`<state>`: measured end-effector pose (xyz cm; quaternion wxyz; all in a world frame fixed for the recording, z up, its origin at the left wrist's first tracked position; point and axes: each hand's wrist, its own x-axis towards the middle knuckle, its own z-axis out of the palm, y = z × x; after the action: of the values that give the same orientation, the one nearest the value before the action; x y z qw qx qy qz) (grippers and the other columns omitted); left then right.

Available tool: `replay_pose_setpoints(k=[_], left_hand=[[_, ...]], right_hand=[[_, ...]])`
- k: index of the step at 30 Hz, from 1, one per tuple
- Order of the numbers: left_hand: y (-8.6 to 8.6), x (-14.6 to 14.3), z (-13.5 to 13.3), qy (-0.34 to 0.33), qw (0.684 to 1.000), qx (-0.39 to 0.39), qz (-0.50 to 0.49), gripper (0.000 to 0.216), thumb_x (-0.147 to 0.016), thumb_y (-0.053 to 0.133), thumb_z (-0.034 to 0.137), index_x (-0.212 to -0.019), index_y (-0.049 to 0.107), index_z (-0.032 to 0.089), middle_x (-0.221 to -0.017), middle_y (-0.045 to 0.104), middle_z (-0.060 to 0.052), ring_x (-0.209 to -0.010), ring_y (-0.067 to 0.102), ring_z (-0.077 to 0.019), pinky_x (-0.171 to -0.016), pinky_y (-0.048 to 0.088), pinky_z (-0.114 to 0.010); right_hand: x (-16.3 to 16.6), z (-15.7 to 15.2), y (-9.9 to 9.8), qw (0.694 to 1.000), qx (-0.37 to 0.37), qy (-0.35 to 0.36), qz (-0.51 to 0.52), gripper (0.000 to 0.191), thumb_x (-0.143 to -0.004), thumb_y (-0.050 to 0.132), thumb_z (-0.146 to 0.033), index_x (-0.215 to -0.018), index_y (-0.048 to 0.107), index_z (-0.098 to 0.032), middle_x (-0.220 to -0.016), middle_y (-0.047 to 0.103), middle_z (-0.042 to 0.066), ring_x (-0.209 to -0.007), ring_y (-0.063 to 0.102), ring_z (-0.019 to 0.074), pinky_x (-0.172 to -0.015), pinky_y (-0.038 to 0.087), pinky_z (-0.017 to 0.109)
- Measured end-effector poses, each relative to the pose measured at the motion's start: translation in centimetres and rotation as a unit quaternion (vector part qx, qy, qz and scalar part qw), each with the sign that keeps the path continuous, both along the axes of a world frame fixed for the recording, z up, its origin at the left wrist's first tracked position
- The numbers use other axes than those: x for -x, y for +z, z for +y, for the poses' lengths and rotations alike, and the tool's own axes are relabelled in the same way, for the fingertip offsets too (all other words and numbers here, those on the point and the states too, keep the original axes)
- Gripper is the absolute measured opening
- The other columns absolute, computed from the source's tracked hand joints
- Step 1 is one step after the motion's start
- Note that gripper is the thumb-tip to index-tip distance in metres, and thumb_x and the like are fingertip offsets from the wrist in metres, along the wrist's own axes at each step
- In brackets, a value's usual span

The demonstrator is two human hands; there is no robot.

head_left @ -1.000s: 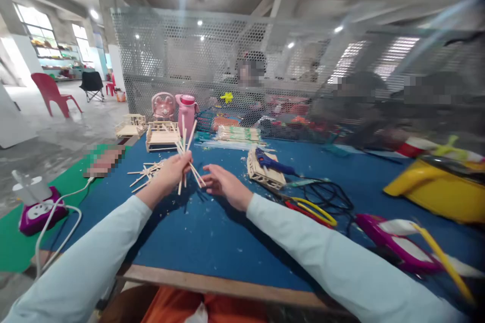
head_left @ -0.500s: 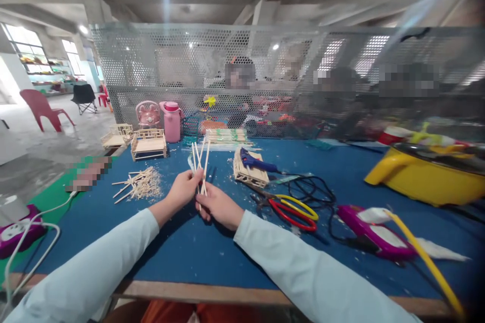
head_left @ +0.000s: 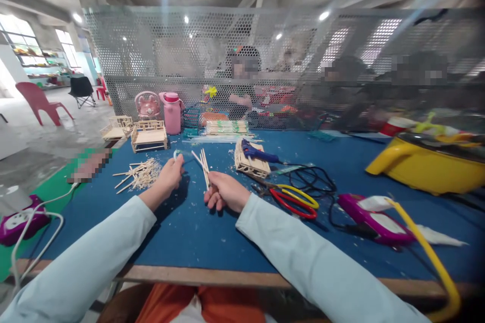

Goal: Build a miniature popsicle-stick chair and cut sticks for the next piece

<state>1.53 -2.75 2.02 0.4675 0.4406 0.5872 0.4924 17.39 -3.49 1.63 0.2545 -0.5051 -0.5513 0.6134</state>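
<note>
Several thin wooden sticks [head_left: 203, 165] fan upward from my right hand [head_left: 227, 193], whose fingers are closed round their lower ends. To the left, apart from it, my left hand [head_left: 170, 176] is closed in a pinch on a small clear-and-teal plastic wrapper [head_left: 177, 153], partly hidden by the fingers. A pile of short cut sticks [head_left: 142, 175] with shavings lies beside my left hand. Beyond the hands, wrapped bundles of sticks [head_left: 226, 127] lie near the mesh. Right of my right hand, a blue glue gun [head_left: 259, 152] rests on a small wooden stick frame [head_left: 252, 165].
Red-and-yellow-handled pliers [head_left: 293, 203], black cable and a purple power strip [head_left: 375, 224] are on the right, before a yellow pan [head_left: 428, 166]. Small wooden stick furniture [head_left: 149, 136] and a pink bottle [head_left: 172, 115] stand back left. A perforated metal screen [head_left: 151, 60] closes the far side; people sit behind it.
My hands have moved apart. The left one went left with the plastic wrapper, while the right one keeps the sticks, now lower and tilted to the left.
</note>
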Motion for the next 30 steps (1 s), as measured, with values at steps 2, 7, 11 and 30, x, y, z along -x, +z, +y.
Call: replay_pose_setpoints(k=[2,7,11,30], left_hand=[[0.0,0.0,0.0,-0.007,1.000,0.004,0.000,0.024,-0.087,0.030,0.036,-0.085,0.047,0.018,-0.053,0.035,0.007,-0.036,0.024,-0.0058,-0.038,0.015,-0.020],[-0.2,0.2,-0.2,-0.065,0.968,-0.113,0.213,0.025,-0.082,0.038,0.029,-0.067,0.053,0.016,-0.052,0.041,0.004,-0.049,0.037,-0.0099,-0.048,0.025,-0.023],[0.1,-0.5,-1.4,-0.179,0.926,-0.212,0.256,0.031,-0.080,0.044,0.038,-0.060,0.051,0.015,-0.055,0.046,0.003,-0.056,0.039,-0.0101,-0.053,0.028,-0.023],[0.2,-1.1,-1.6,-0.192,0.971,-0.114,-0.081,0.037,-0.077,0.052,0.036,-0.104,0.064,0.013,-0.067,0.059,-0.001,-0.054,0.046,-0.0083,-0.049,0.035,-0.019]], right_hand=[[-0.6,0.1,0.3,0.992,-0.039,0.007,-0.123,0.043,-0.088,0.027,-0.049,-0.115,0.037,-0.017,-0.047,0.058,0.002,-0.039,0.057,0.0173,-0.036,0.041,0.024],[-1.8,-0.3,1.0,0.817,-0.423,-0.073,-0.386,0.044,-0.081,0.046,-0.034,-0.120,0.048,-0.013,-0.106,0.062,0.020,-0.100,0.058,0.0314,-0.080,0.045,0.044],[-1.7,-0.5,1.1,0.738,-0.592,-0.008,-0.324,0.051,-0.076,0.049,-0.017,-0.126,0.043,-0.016,-0.140,0.035,0.015,-0.130,0.029,0.0293,-0.102,0.026,0.049],[-1.0,-2.0,1.8,0.940,-0.314,0.064,0.120,0.017,-0.074,0.047,-0.021,-0.089,0.054,-0.019,-0.081,0.065,0.004,-0.075,0.062,0.0161,-0.071,0.047,0.030]])
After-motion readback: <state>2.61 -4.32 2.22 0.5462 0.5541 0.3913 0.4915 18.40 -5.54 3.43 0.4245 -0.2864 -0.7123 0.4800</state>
